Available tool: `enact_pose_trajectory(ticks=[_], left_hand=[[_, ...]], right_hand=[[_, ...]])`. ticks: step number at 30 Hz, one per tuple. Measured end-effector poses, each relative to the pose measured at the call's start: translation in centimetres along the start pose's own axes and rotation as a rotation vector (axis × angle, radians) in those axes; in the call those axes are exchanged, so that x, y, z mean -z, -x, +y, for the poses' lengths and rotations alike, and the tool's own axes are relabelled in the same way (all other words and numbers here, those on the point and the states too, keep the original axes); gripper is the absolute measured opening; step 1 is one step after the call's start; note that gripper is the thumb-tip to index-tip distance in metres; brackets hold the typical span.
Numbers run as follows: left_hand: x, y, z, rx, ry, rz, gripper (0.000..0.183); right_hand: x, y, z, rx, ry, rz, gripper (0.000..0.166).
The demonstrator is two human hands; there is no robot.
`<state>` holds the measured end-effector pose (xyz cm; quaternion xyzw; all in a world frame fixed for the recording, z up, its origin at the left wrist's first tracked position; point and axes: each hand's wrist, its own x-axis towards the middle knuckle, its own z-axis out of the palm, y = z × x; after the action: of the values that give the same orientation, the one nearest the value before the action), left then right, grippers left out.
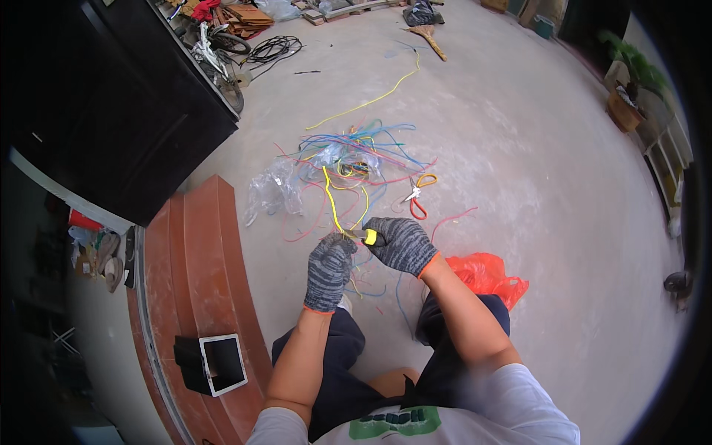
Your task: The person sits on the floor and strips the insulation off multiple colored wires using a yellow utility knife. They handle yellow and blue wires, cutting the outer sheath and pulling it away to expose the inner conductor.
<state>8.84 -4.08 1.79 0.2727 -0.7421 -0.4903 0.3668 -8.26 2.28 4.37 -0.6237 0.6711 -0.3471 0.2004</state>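
Observation:
My left hand (330, 272), in a grey knitted glove with an orange cuff, pinches the end of a yellow insulated wire (332, 203). The wire runs away from me towards a tangle of coloured wires (361, 142) on the floor. My right hand (401, 245), gloved alike, grips a hand tool (369, 237) with a yellow-and-black handle. Its metal head meets the wire right at my left fingertips; the fingers hide most of the tool, so its exact kind cannot be told. Beyond my right hand lie scissors (414, 194) with one orange and one red handle loop.
Clear plastic bags (275, 189) lie by the tangle, and a red plastic bag (484, 275) rests beside my right knee. On the reddish step (214, 267) at left sits a tablet (223, 364). Farther off are a black cable coil (273, 50), a broom (429, 41) and a potted plant (626, 105).

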Motion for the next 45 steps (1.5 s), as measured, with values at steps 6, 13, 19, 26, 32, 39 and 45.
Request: enact_pose_trajectory(ticks=[6, 13, 19, 26, 32, 39, 45], left_hand=[[0.5, -0.9, 1.5, -0.369, -0.494, -0.084, 0.014], [-0.2, -0.7, 1.8, -0.261, -0.402, -0.046, 0.013], [0.1, -0.5, 0.9, -0.408, -0.633, -0.004, 0.006], [1.8, -0.9, -1.7, -0.115, -0.52, 0.117, 0.016], [2.8, -0.5, -1.0, 0.535, 1.159, 0.106, 0.01], [1.3, -0.7, 0.9, 0.493, 0.825, 0.185, 0.01], [0.4, -1.6, 2.6, 0.686, 0.808, 0.239, 0.005]], right_hand=[[0.8, 0.5, -0.3, -0.003, 0.18, -0.033, 0.02], [0.2, 0.5, -0.5, -0.057, 0.163, -0.028, 0.019], [-0.1, -0.3, -1.3, -0.116, 0.182, -0.014, 0.017], [4.0, 0.3, -2.9, -0.241, -1.382, 0.042, 0.024], [12.0, 2.2, -12.7, 0.471, -1.807, -0.24, 0.024], [13.5, 4.9, -11.0, 0.405, -1.186, -0.473, 0.017], [12.1, 10.0, -3.2, 0.2, -0.406, -0.697, 0.011]])
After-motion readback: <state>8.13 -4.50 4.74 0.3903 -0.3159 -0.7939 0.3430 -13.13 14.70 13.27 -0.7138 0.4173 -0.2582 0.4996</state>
